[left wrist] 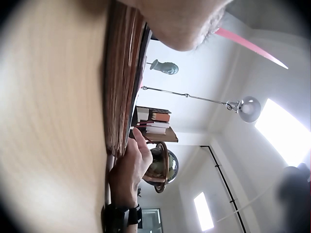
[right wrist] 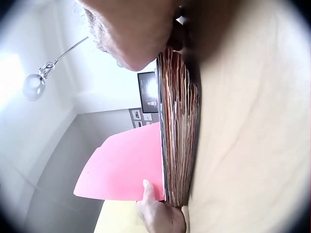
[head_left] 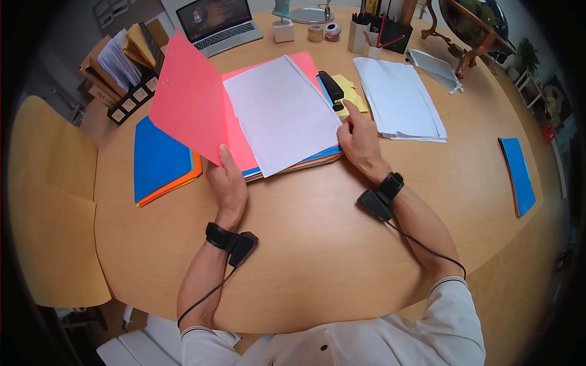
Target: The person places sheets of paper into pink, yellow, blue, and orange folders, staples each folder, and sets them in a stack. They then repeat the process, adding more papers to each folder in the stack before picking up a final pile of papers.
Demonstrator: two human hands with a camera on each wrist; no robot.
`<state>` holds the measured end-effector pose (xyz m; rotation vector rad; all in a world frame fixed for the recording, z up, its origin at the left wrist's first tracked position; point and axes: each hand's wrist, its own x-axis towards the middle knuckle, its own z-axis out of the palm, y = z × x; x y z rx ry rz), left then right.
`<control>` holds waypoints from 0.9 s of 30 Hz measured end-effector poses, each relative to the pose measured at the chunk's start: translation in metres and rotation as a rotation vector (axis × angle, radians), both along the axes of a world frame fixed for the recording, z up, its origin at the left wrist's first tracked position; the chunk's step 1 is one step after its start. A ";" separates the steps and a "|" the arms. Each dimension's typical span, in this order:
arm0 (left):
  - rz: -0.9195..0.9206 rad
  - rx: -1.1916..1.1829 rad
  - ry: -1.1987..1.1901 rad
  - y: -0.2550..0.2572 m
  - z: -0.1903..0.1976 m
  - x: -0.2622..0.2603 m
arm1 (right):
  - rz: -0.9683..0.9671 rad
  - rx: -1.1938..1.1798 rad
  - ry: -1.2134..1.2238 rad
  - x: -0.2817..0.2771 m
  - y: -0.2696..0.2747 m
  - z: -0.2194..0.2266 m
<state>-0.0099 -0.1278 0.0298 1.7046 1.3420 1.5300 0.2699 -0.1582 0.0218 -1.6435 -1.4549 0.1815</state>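
An opened pink folder (head_left: 299, 61) lies on a thick stack of folders (right wrist: 177, 131), with white sheets (head_left: 281, 116) on its right side. Its cover (head_left: 189, 91) stands raised at the left. My left hand (head_left: 227, 186) grips the cover's lower corner, thumb on the inner face; the other fingers are mostly hidden. At the stack's right edge, my right hand (head_left: 361, 143) touches the lower right corner of the sheets, index finger extended towards a black stapler (head_left: 331, 88). The right wrist view hides most of that hand's fingers. Yellow paper (head_left: 351, 94) lies beside the stapler.
Blue and orange folders (head_left: 162, 161) lie left of the stack, more white sheets (head_left: 400, 100) to its right. A laptop (head_left: 217, 24), pen holders (head_left: 360, 33) and a globe (head_left: 476, 18) stand behind. Another blue folder (head_left: 516, 174) is at the far right edge.
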 end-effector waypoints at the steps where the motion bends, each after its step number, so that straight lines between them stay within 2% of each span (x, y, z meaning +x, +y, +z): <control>1: 0.001 0.014 -0.010 0.000 0.000 0.000 | -0.032 0.053 0.025 0.001 0.001 -0.001; 3: 0.001 0.030 -0.019 0.001 0.000 0.000 | -0.065 0.107 0.050 0.002 0.000 0.002; 6: -0.022 0.019 0.009 0.000 0.002 -0.002 | -0.062 0.045 0.170 0.000 -0.007 0.013; 8: -0.021 -0.012 0.024 -0.002 0.005 -0.001 | -0.073 -0.097 -0.110 -0.006 -0.011 0.022; 13: -0.022 0.029 -0.009 -0.002 0.005 0.000 | -0.094 -0.133 -0.098 -0.005 -0.007 0.018; 19: -0.035 0.027 -0.006 -0.001 0.005 -0.001 | -0.098 0.025 -0.046 0.002 -0.004 0.005; 21: -0.040 0.023 -0.012 -0.001 0.005 -0.001 | -0.144 0.133 0.048 0.001 -0.005 0.008; 27: -0.053 -0.071 -0.029 -0.004 0.008 -0.002 | -0.258 0.202 0.084 0.014 -0.005 0.012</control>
